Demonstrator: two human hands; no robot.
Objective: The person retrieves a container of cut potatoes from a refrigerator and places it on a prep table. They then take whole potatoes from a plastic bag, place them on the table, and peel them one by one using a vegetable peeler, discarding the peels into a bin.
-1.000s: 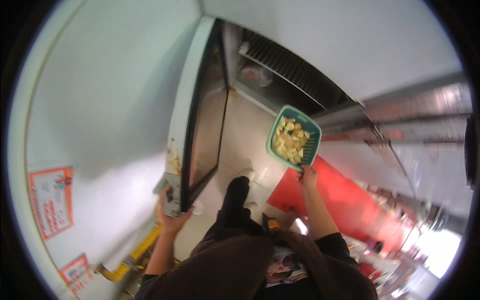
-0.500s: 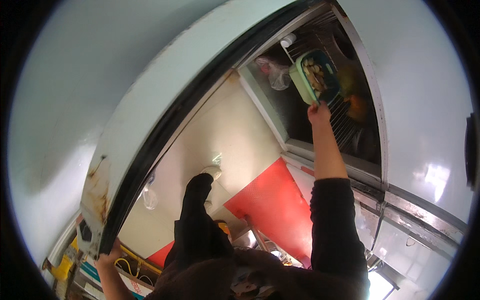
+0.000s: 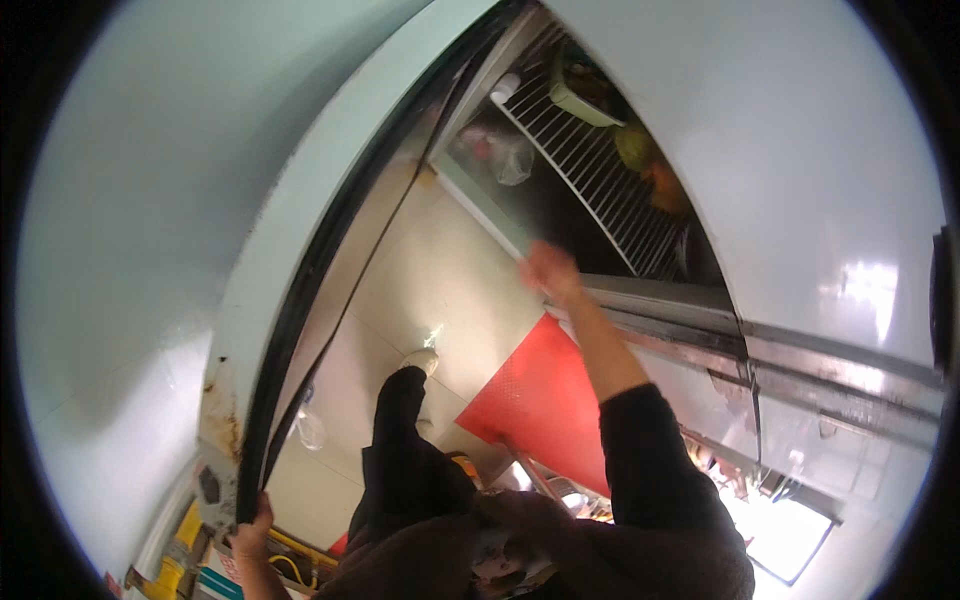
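My left hand (image 3: pixel 252 530) grips the lower end of the open fridge door (image 3: pixel 262 250), by its dark rubber seal. Away from the shelf and in front of the fridge opening is my right hand (image 3: pixel 550 272). It is smeared by motion, and nothing can be made out in it. On the wire shelf (image 3: pixel 590 165) inside stands a light green plastic tub (image 3: pixel 585 108), set far back and partly cut off by the fridge's edge. Beside it lie a yellow-green round thing (image 3: pixel 632 145) and an orange one (image 3: pixel 668 188), both blurred.
A clear plastic bag (image 3: pixel 513 158) and a white cylinder (image 3: pixel 505 88) are at the fridge's left side. Below are the pale tiled floor (image 3: pixel 400 260), a red mat (image 3: pixel 535 405) and my shoe (image 3: pixel 422 360). Yellow pipes (image 3: pixel 175 560) run near the door's lower end.
My right hand has let go of the green tub and drawn back, down and left. The tub now sits deeper in the fridge. The door has swung inward, narrowing the opening.
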